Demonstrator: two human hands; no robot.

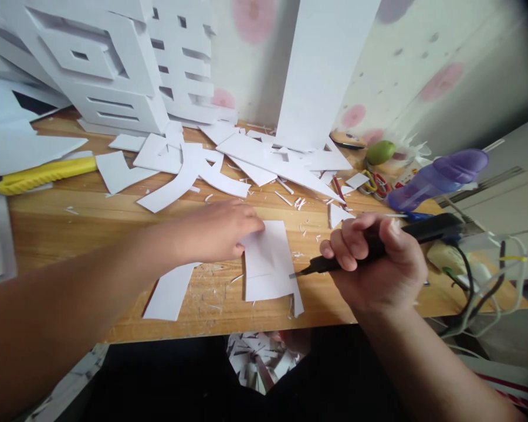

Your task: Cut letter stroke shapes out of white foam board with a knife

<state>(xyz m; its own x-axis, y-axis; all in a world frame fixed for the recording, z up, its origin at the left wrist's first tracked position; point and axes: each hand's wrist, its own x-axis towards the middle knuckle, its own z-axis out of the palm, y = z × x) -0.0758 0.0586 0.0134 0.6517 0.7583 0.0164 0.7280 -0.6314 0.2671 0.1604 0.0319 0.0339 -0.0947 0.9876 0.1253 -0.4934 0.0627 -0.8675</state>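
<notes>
A white rectangular foam board piece [268, 264] lies on the wooden table in front of me, with a thin line across its lower part. My left hand [224, 230] rests at its upper left corner, fingertips touching the board and thumb apart from the index finger. In my right hand [378, 264] is a black craft knife [325, 262], fist closed round its handle. Its narrow blade tip is at the board's lower right edge, where a thin white strip [298, 298] sticks out. Another white board piece [169, 293] lies partly beneath my left forearm.
White cut-out pieces [169, 176] and scraps litter the table's back. Tall white letter-like shapes [101, 64] stand behind them. A yellow utility knife [46, 174] lies left. A purple bottle [435, 179], scissors [381, 184] and tangled cables [495, 287] are right. Scraps [264, 357] fill a container below the table edge.
</notes>
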